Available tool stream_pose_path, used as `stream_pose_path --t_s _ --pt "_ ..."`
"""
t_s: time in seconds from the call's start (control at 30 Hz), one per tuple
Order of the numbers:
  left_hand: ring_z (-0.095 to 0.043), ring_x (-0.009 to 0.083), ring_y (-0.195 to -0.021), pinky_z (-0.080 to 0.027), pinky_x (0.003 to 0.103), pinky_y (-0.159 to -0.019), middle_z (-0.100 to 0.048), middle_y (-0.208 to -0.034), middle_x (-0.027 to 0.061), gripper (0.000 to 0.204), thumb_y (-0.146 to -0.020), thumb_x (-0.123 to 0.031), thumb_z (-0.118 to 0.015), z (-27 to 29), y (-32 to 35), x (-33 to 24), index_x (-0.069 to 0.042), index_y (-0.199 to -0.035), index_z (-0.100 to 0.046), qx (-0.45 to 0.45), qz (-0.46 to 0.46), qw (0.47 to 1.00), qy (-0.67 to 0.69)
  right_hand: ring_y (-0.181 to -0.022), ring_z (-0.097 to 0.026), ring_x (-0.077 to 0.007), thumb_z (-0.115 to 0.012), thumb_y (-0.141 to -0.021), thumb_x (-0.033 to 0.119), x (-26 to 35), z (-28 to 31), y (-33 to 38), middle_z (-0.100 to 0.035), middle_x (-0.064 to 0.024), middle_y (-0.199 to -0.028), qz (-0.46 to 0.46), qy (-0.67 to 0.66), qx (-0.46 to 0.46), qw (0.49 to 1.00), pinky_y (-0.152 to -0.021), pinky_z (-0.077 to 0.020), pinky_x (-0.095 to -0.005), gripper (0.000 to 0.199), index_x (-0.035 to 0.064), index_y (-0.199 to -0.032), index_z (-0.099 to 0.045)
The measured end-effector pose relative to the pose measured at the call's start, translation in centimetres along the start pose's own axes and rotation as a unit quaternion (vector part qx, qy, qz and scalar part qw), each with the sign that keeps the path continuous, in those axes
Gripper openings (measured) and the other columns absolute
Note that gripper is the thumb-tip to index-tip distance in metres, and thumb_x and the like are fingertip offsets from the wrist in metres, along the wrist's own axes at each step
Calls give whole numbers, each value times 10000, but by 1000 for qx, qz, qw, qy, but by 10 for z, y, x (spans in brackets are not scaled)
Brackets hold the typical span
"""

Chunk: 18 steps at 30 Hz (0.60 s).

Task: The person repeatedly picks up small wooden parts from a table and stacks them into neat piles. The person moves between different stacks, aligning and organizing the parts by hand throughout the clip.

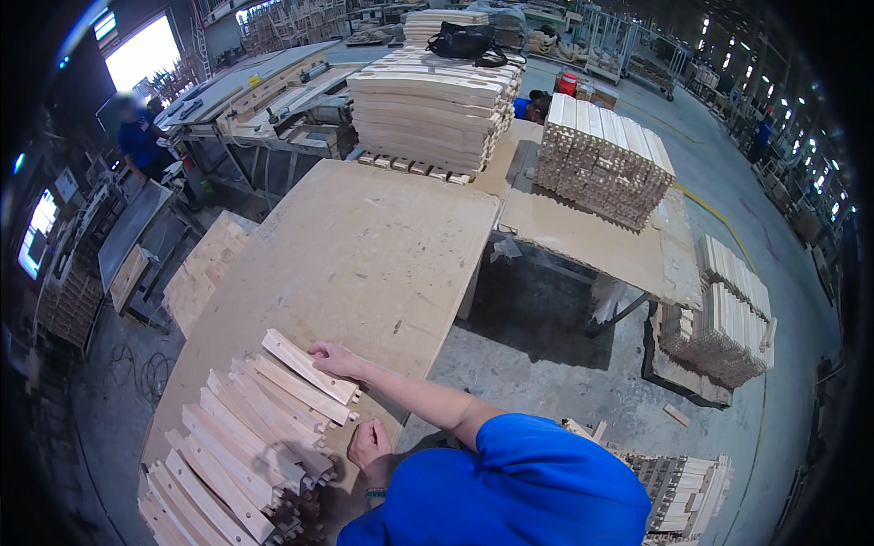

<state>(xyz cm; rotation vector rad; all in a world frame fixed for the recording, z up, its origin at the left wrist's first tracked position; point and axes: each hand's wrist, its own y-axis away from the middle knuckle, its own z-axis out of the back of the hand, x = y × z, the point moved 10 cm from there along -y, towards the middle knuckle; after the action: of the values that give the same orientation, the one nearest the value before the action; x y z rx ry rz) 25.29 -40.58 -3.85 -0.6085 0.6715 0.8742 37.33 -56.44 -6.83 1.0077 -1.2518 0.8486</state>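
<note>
Pale wooden slats with notched ends (264, 419) lie fanned in overlapping rows at the near left of the chipboard table (364, 246). Your right hand (333, 360) rests flat, fingers spread, on the far slat; your left hand (369, 446) is curled loosely, holding nothing. Press evenly and keep edges aligned.

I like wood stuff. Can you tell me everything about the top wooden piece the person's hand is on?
The top wooden slat is pale, bare wood, long and flat with notched ends. It lies slanted on a row of similar overlapping slats on the chipboard table. The right hand rests flat on its far end; the left hand is near, not touching.
</note>
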Motion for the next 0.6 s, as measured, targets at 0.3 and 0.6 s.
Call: stream_pose_path --t_s 0.3,0.6 --pt "-558 253 -558 -416 378 -526 -569 -623 80 143 -845 -214 -606 3 0 -4 -88 -778 -618 -8 -11 1000 4 -881 -538 -136 -638 -762 190 -2 -1 -1 -580 -46 -951 1 -18 -3 1000 -785 -450 -274 510 -1 -1221 -520" --pt "-556 266 -551 -413 382 -519 -567 -620 90 144 -843 -208 -606 2 0 -4 -88 -764 -610 -7 -10 1000 7 -801 -550 -128 -611 -734 169 -3 4 -2 -587 -45 -863 25 -9 -36 999 -709 -455 -277 490 0 -1189 -545"
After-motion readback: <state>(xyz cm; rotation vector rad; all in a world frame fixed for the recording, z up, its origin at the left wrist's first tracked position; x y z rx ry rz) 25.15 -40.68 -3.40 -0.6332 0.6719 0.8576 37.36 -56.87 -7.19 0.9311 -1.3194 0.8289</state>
